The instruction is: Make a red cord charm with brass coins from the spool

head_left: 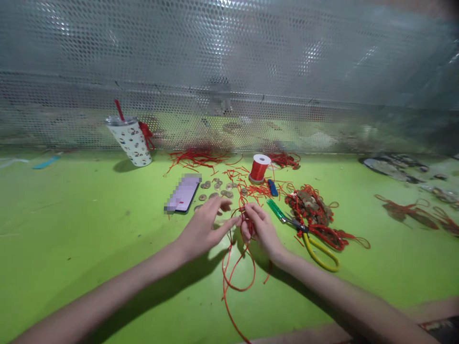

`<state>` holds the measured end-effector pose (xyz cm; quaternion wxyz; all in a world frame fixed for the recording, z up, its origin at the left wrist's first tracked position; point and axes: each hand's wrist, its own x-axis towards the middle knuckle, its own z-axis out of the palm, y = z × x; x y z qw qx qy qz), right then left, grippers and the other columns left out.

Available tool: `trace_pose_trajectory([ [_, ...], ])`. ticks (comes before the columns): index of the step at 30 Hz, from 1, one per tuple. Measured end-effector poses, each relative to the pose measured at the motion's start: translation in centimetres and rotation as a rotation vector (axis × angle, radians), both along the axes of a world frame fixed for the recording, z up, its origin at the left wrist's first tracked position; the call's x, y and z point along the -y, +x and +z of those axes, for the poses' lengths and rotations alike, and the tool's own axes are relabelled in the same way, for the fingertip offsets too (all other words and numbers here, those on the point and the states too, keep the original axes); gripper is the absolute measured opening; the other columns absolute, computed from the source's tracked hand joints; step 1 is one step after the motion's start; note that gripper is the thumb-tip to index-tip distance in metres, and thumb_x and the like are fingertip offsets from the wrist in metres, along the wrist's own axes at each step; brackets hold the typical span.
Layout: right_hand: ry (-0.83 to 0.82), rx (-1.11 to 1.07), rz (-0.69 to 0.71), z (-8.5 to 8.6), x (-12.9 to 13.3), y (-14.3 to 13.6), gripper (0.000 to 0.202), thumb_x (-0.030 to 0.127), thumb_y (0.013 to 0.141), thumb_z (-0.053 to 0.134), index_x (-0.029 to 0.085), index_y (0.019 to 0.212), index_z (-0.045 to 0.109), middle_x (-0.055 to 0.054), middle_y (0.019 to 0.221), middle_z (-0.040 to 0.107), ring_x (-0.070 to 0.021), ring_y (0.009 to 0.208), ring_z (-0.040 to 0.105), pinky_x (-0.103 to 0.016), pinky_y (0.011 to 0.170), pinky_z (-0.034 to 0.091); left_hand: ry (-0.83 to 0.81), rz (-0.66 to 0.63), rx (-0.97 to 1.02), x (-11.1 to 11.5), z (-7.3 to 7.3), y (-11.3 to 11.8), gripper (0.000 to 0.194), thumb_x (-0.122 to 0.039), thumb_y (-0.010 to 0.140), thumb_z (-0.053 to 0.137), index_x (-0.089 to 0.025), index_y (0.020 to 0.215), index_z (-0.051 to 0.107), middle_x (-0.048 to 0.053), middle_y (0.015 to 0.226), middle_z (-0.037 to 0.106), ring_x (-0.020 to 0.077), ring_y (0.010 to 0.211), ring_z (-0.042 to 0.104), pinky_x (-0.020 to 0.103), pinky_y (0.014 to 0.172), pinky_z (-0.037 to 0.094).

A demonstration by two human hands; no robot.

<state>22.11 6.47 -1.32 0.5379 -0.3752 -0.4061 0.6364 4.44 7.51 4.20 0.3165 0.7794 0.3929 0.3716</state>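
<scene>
A thin red cord (254, 272) hangs in loops between my hands, its long tail trailing down to the bottom edge. My right hand (260, 227) pinches the cord near its upper loops. Just left of it, my left hand (210, 224) has its thumb and fingers apart, with a fingertip close to the cord; no firm hold shows. Beyond the hands lie several round coins (226, 193) with holes. A spool of red thread (259, 168) stands upright behind them, with short red cord scraps around its base.
Scissors with yellow and red handles (321, 253) lie beside a green lighter (275, 210) and a pile of corded coins (310, 205). A blue lighter (273, 188) is near the spool. A phone (184, 193) and a cup with a straw (131, 141) are left. A perforated screen (215, 62) stands behind.
</scene>
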Motion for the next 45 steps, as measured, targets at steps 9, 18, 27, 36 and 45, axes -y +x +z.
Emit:
trace_pose_trajectory([
  [9,0.132,0.160,-0.028,1.1,1.2,-0.9,0.028,0.046,0.091,0.065,0.019,0.081,0.062,0.004,0.065,0.058,-0.0095,0.051,0.055,-0.023,0.051,0.049,-0.472,-0.016,0.221,-0.6,-2.2,0.7,0.024,-0.042,0.088,0.066,-0.019,0.092,0.066,-0.006,0.050,0.045,0.0102,0.044,0.037,0.023,0.045,0.023],
  [18,0.108,0.163,0.050,0.7,1.2,-1.0,0.031,0.051,0.092,0.061,0.021,0.090,0.066,-0.003,0.085,0.067,-0.0168,0.076,0.067,-0.033,0.077,0.058,-0.596,0.051,0.431,-1.1,-1.9,0.7,0.028,-0.042,0.074,0.078,-0.017,0.080,0.066,0.001,0.065,0.063,0.0124,0.055,0.054,0.025,0.051,0.039],
  [27,0.211,0.235,-0.149,1.1,1.0,-0.6,0.024,0.036,0.085,0.073,0.022,0.102,0.064,-0.008,0.108,0.070,-0.0210,0.105,0.068,-0.036,0.095,0.055,-0.527,0.030,0.274,-1.3,-3.1,0.9,0.027,-0.039,0.074,0.076,-0.016,0.075,0.063,0.001,0.066,0.061,0.0121,0.059,0.052,0.024,0.054,0.035],
  [36,0.243,0.210,-0.162,0.8,0.8,-0.7,0.022,0.028,0.085,0.072,0.021,0.102,0.061,-0.009,0.109,0.070,-0.0219,0.107,0.068,-0.039,0.099,0.054,-0.498,-0.006,0.235,-1.2,-4.1,1.0,0.024,-0.038,0.081,0.070,-0.015,0.088,0.065,-0.001,0.069,0.060,0.0126,0.061,0.053,0.025,0.057,0.036],
  [45,0.247,0.359,-0.131,0.8,0.5,-0.2,0.019,0.033,0.089,0.066,0.022,0.104,0.059,-0.008,0.109,0.066,-0.0203,0.094,0.069,-0.033,0.077,0.059,-0.577,0.005,0.427,-1.2,-2.8,0.8,0.021,-0.034,0.074,0.076,-0.016,0.080,0.067,0.004,0.078,0.069,0.0164,0.074,0.063,0.028,0.070,0.045],
])
